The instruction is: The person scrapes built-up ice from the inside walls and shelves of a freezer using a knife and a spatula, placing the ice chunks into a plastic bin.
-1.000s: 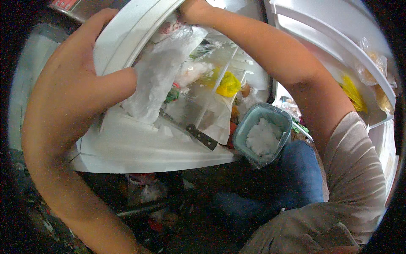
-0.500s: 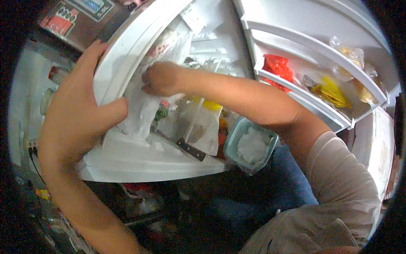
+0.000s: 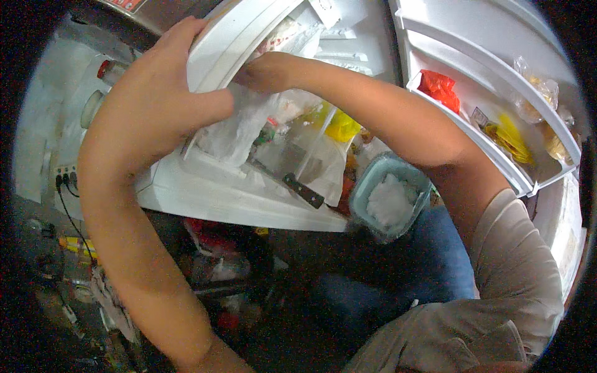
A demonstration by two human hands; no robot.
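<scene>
My left hand (image 3: 165,93) grips the edge of the white freezer wall (image 3: 214,59), thumb on the near side and fingers over the outer side. My right hand (image 3: 264,71) reaches deep inside the freezer against its inner side wall, above a frosty clear plastic bag (image 3: 233,133). Its fingers are hidden past that wall's lip. A knife with a black riveted handle (image 3: 303,191) lies at the front of the compartment, among plastic bags, one with yellow contents (image 3: 341,124). Beside the compartment's right front corner, a blue-green tub (image 3: 365,205) holds white ice or frost (image 3: 392,200).
The open door (image 3: 472,46) stands at the right; its shelves hold a red bag (image 3: 439,90), a yellow bag (image 3: 511,140) and clear bags (image 3: 538,96). On the left are a power strip (image 3: 65,171) with cords and a red-lidded jar (image 3: 111,71). Dim clutter lies below.
The view has shifted, so the freezer sits further right and higher in the picture. My right hand has gone further in towards the side wall. My left hand keeps its hold on the edge.
</scene>
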